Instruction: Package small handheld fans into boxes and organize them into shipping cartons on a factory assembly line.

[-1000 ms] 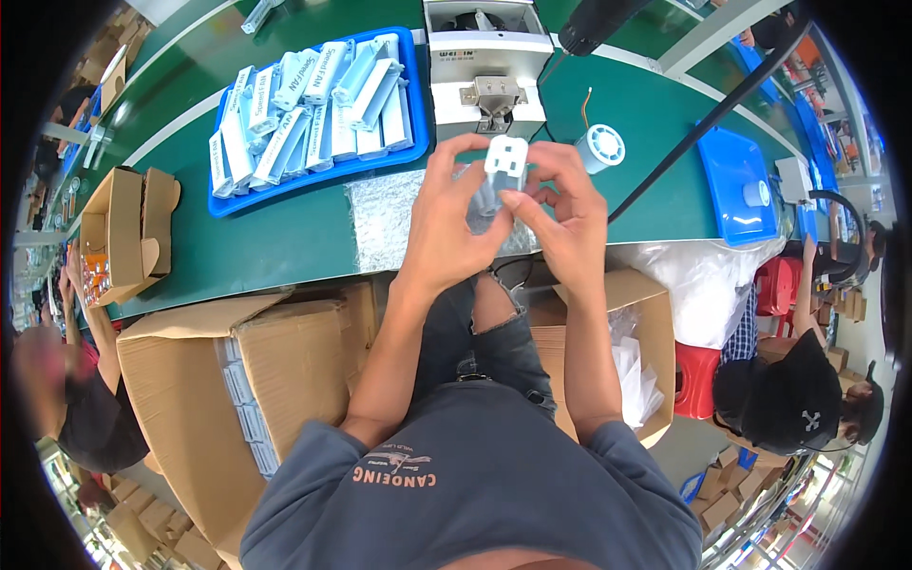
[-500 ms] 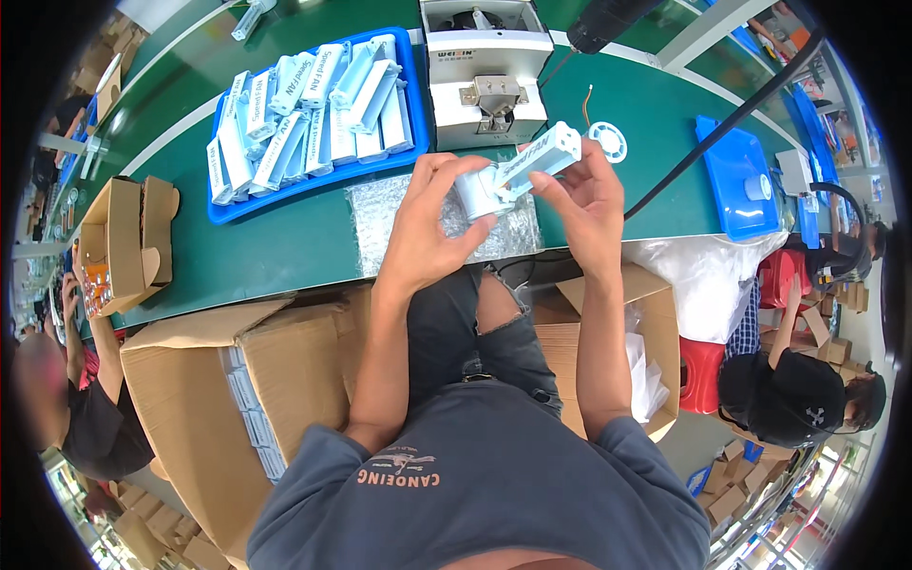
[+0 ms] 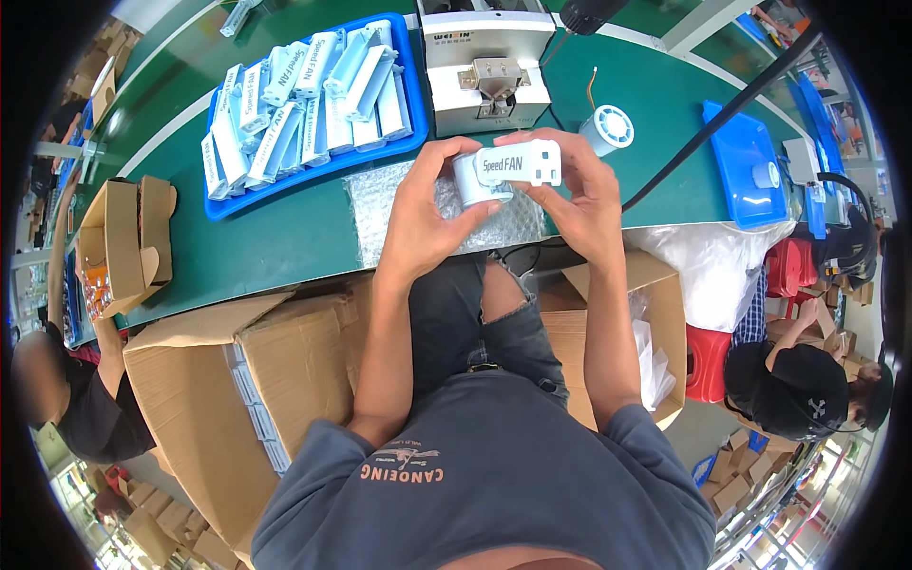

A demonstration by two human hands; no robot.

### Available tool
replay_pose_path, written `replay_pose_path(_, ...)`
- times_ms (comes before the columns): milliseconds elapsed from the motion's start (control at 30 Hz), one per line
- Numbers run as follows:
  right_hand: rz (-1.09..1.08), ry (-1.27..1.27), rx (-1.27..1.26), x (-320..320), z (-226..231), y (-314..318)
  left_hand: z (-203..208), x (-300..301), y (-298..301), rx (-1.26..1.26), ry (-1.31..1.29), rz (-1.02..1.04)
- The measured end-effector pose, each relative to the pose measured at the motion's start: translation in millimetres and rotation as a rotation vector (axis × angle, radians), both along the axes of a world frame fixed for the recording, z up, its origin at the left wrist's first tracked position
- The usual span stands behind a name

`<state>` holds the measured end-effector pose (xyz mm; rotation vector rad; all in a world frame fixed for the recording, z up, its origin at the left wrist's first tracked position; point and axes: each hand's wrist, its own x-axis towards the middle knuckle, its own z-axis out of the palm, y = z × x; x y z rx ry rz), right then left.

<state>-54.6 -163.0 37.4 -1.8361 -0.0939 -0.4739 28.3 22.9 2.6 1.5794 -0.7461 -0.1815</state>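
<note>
A pale blue cylindrical fan housing (image 3: 468, 180) is gripped between the thumb and fingers of my left hand (image 3: 426, 201), above a sheet of bubble wrap (image 3: 375, 214). My right hand (image 3: 581, 195) pinches a pale blue fan handle (image 3: 521, 165), with its printed side up and small square openings at its right end. The handle's left end meets the housing; whether the two are locked together I cannot tell. Just beyond my right hand stands a white round fan part (image 3: 608, 129) with a slotted top and a thin wire.
A blue tray (image 3: 418, 133) piled with similar handles lies at the left. A white bench machine (image 3: 489, 104) stands straight ahead. At the right are a black cable (image 3: 722, 119) and another blue tray (image 3: 736, 180). Cardboard boxes (image 3: 204, 351) flank my legs; co-workers sit on both sides.
The handle has swung from a slanted position to nearly level, its left end now against the housing. My right hand's fingers have shifted over the handle's far side.
</note>
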Motion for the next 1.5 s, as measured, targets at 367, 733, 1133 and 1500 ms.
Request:
replay_pose_path(367,0.025,0.012,0.023,2,-5,-4,7,1,-2,-0.008,-0.075,-0.028)
replay_pose_path(733,-0.318,-0.151,-0.033,-8,-3,24,-1,-4,-12,-0.011,-0.119,0.158)
replay_pose_path(1133,-0.404,-0.217,-0.139,-16,-6,49,-4,-7,-8,-0.158,0.252,0.104)
replay_pose_path(1500,-0.073,0.247,0.704,-55,7,35,12,5,12,-0.345,0.463,-0.313)
